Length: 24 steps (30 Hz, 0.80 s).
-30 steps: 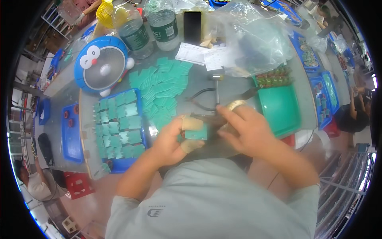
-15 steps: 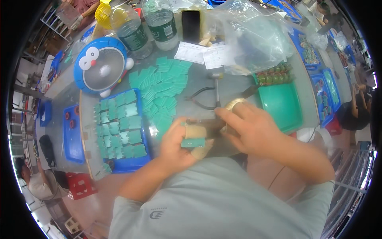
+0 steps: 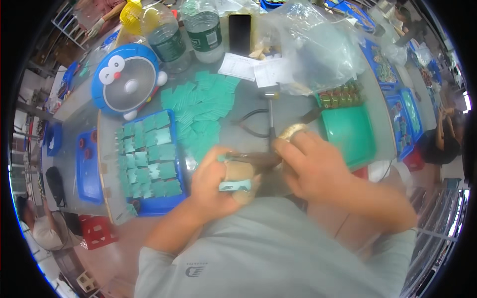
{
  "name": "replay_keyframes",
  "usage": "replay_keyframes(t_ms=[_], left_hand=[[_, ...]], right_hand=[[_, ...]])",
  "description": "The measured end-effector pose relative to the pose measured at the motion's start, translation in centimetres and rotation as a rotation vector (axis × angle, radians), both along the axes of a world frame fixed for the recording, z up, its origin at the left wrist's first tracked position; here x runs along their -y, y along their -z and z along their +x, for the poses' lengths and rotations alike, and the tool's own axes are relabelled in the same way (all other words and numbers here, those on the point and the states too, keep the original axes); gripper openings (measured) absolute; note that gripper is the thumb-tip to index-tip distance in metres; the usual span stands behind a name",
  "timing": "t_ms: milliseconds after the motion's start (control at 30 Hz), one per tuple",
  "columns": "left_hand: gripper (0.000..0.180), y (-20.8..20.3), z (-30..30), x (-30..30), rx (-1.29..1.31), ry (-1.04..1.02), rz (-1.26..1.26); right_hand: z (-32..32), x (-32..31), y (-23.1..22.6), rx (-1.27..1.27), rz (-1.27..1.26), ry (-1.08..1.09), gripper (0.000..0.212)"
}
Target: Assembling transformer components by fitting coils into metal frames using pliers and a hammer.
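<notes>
My left hand [image 3: 211, 181] pinches a green piece [image 3: 235, 186] at the bench's [image 3: 246, 102] edge; my right hand's [image 3: 318, 161] grip I cannot tell. The blue tray [image 3: 155, 206] looks nearly full; the loose pile [image 3: 201, 107] appears untreated.

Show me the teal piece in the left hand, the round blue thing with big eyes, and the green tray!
Teal piece [image 3: 234, 186]: head view, middle of its visible side.
Round blue thing [image 3: 130, 86]: head view, pale disc in its grey front.
Green tray [image 3: 348, 134]: head view, its bare bottom.
</notes>
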<state>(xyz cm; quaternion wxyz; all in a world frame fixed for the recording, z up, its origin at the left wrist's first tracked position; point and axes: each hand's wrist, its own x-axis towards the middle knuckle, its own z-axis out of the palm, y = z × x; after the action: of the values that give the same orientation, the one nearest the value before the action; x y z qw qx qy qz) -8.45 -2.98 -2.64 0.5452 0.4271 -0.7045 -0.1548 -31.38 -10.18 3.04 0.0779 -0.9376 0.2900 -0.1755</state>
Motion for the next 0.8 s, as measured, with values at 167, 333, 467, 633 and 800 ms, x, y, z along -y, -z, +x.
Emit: replay_keyframes(t_ms=[167,333,467,633,800], left_hand=[[0.022,-0.8,0.9,-0.1,0.074,0.037,0.019],[0.02,-2.0,1.0,-0.8,0.084,0.083,0.064],[0.03,-1.5,1.7,-0.4,0.114,0.147,0.055],[0.056,0.6,1.3,0.5,-0.109,0.156,0.235],[0.096,0.1,-0.2,1.1,-0.575,0.181,0.538]], right_hand=[[0.2,-0.8,0.6,0.079,0.105,0.026,0.038],[-0.9,-0.7,0.3,0.097,0.233,-0.036,0.038],[-1.0,-1.0,1.3,0.18,0.412,-0.053,0.037],[-0.3,-0.5,2.9,0.321,0.452,0.097,0.034],[2.4,-3.6,7.6,0.899,1.143,0.249,0.039]])
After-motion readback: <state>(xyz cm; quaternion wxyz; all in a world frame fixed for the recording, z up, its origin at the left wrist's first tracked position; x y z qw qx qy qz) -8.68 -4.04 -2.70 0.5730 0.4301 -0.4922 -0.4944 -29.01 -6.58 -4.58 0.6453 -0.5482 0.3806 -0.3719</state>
